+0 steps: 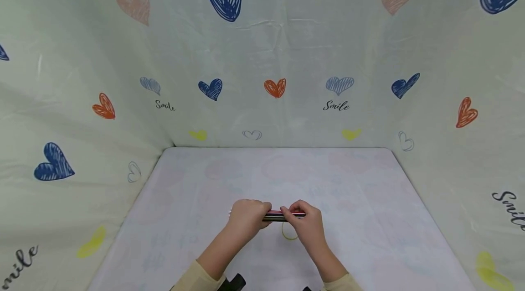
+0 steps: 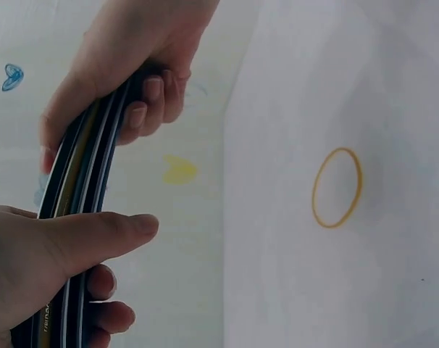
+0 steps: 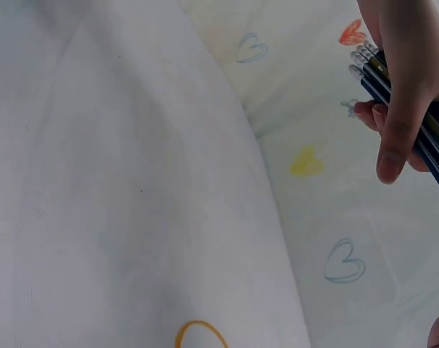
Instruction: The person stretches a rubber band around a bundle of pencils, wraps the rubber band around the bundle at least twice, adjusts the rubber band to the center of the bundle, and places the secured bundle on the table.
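Note:
A bundle of several dark striped pencils (image 1: pixel 274 216) lies level between both hands, above the white tabletop. My left hand (image 1: pixel 247 216) grips it near the left end, its thumb laid across the pencils in the left wrist view. White eraser tips (image 3: pixel 358 65) stick out beyond that hand in the right wrist view. Fingers and thumb of my right hand (image 1: pixel 308 223) hold the bundle's other end, and the pencil ends there are hidden by the hand. Below the hands, a yellow rubber band (image 2: pixel 337 187) lies on the table as a loose oval.
The white table (image 1: pixel 197 177) has rounded far corners. Pale curtain-like walls (image 1: pixel 303 54) printed with hearts and the word Smile stand behind it and on both sides. A black object (image 1: pixel 235 283) shows by the left sleeve.

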The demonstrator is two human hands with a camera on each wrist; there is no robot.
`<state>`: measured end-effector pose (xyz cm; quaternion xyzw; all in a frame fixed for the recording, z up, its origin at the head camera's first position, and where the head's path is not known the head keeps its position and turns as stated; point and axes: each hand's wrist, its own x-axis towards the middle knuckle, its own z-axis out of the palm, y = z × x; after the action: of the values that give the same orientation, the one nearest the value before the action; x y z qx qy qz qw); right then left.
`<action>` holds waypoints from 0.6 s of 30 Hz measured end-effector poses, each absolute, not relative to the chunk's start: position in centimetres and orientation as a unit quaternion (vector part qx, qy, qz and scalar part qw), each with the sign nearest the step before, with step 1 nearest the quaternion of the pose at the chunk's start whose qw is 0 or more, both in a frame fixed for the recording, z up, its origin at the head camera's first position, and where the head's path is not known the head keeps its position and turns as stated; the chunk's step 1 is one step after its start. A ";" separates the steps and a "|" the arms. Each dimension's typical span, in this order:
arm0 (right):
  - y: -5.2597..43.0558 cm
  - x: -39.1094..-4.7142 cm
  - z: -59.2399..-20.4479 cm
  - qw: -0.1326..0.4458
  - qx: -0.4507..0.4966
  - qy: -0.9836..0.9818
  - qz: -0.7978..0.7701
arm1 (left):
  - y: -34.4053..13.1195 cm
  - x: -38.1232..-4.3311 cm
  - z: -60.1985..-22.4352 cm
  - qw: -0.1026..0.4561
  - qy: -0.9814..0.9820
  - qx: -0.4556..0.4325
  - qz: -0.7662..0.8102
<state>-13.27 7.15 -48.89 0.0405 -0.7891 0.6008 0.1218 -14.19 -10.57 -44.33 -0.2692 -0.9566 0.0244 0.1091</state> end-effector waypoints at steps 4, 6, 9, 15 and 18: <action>7.3 -13.3 -48.9 0.116 0.045 -0.783 0.609 | -10.7 -14.2 -44.7 0.147 -0.950 -0.274 0.026; 7.6 -13.4 -48.9 0.099 0.056 -0.778 0.618 | -10.8 -14.2 -44.9 0.150 -0.950 -0.274 0.022; 8.1 -13.1 -48.1 0.062 0.076 -0.770 0.630 | -11.1 -14.3 -45.2 0.139 -0.952 -0.272 0.011; 9.2 -12.2 -46.2 0.012 0.123 -0.775 0.620 | -12.0 -14.4 -45.9 0.121 -0.957 -0.264 -0.010; 9.8 -12.0 -46.5 0.012 0.136 -0.786 0.603 | -12.7 -14.4 -46.3 0.119 -0.958 -0.259 -0.017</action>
<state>-11.99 9.82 -46.52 0.1356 -0.7859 0.6032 0.0124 -14.35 -12.66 -46.32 -0.2585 -0.9585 -0.0166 0.1194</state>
